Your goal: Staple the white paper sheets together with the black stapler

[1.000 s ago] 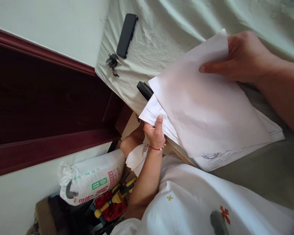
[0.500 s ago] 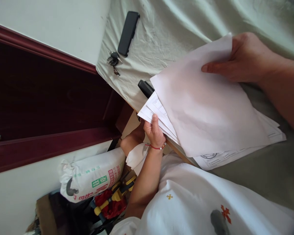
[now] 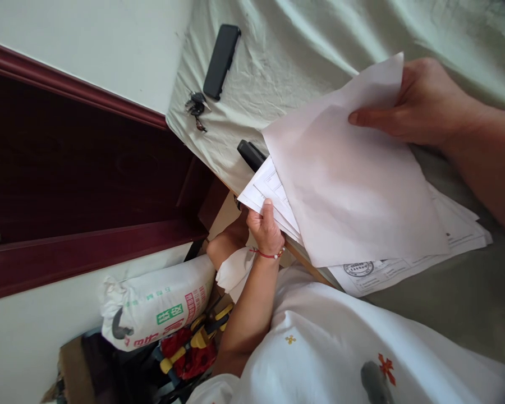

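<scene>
My right hand (image 3: 412, 106) grips the far corner of a blank white sheet (image 3: 353, 185) and holds it lifted over a stack of printed papers (image 3: 408, 269) with a round stamp. My left hand (image 3: 266, 227), with a red bracelet at the wrist, pinches the near corner of that stack at the table's edge. A black stapler (image 3: 249, 154) peeks out from under the papers. The papers rest on a table under a pale green cloth (image 3: 303, 50).
A black phone (image 3: 221, 53) and a bunch of keys (image 3: 194, 106) lie on the cloth near its corner. A dark red wooden door (image 3: 79, 185) stands to the left. Below lie a printed white sack (image 3: 155, 306) and red and yellow tools (image 3: 193, 345).
My right hand has lifted the blank sheet a little higher and to the right, baring more of the stamped page beneath. My left hand has stayed on the stack's corner.
</scene>
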### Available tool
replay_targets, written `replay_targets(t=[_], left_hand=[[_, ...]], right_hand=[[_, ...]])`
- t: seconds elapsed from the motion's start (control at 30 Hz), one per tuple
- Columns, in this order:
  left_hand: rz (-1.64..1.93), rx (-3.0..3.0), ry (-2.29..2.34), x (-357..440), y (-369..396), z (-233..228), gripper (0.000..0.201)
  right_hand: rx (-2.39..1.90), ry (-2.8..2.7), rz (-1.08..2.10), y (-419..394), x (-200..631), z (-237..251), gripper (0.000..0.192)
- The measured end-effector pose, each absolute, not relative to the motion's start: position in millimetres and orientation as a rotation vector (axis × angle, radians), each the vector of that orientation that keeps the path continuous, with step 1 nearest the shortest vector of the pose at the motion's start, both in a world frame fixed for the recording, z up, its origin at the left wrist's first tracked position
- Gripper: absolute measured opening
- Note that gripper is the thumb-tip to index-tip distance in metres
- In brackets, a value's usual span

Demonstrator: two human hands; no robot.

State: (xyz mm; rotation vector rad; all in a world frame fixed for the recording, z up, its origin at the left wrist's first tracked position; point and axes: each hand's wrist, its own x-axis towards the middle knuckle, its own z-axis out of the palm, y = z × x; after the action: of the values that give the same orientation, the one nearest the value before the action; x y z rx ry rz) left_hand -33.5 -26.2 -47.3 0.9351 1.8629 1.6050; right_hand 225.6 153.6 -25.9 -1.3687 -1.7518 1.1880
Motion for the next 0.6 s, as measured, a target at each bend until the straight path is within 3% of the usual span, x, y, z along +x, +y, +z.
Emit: replay_targets(t=[0.13,0.4,0.6], left_hand=[[1.571,1.016,1.866,-33.8,-26.9,-47.2,0.046],[1.659,0.939,1.753,-29.8,-25.5,-43.4,0.032],[1.661,0.989,1.797,-29.2,-25.0,-40.8,0.042]], right_hand=[[-1.398,-1.751,1.177,152.8,224.9,-23.4,0.028],[-1.448,-1.757,1.18,154.2,224.2,-23.2,0.024],[-1.418,-1.738,1.21,155.3,223.4,-23.5,0.024]])
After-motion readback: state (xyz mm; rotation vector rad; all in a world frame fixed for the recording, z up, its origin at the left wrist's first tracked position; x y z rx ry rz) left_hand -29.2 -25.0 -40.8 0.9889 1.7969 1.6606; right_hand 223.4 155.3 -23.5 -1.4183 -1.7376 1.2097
